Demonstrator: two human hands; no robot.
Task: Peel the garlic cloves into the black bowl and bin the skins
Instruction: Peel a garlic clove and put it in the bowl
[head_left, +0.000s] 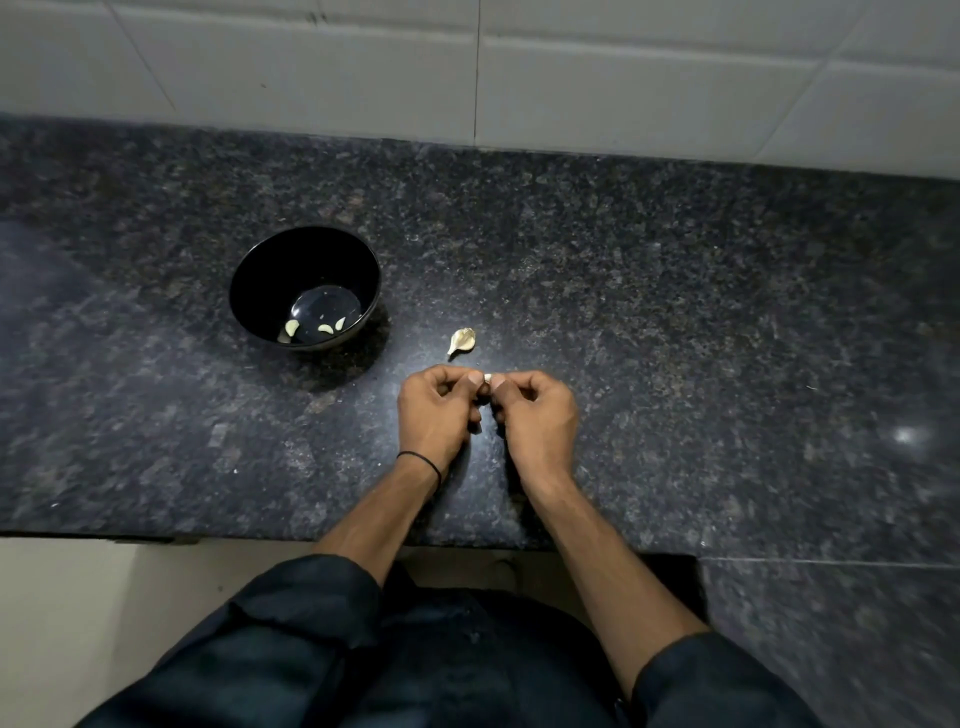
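Dark speckled stone desk (675, 312), tiled wall (623, 78) behind it.

- Far left: black bowl (270, 265), upright on the desk, within easy reach of the work. A few peeled cloves (292, 327) lie pale at its bottom, so the task looks partly done.
- Between bowl and hands: a papery garlic piece (462, 340) lies loose on the desk. Whether it is an empty skin or an unpeeled clove cannot be told. If it is skin, it is likely set aside for binning later. No bin is in view.
- Left hand (436, 410), thin black band (421, 462) at the wrist: fingers curled in, thumb tip pressed to a small white garlic clove (487, 378).
- Right hand (537, 415): fingers curled likewise, thumb meeting the same clove from the other side.

The clove is pinched between the two thumbs, just above the desk and near the person. This two-sided pinch probably lets one nail pry the skin while the other hand braces. Judged step: peeling this clove. It goes to the bowl next.
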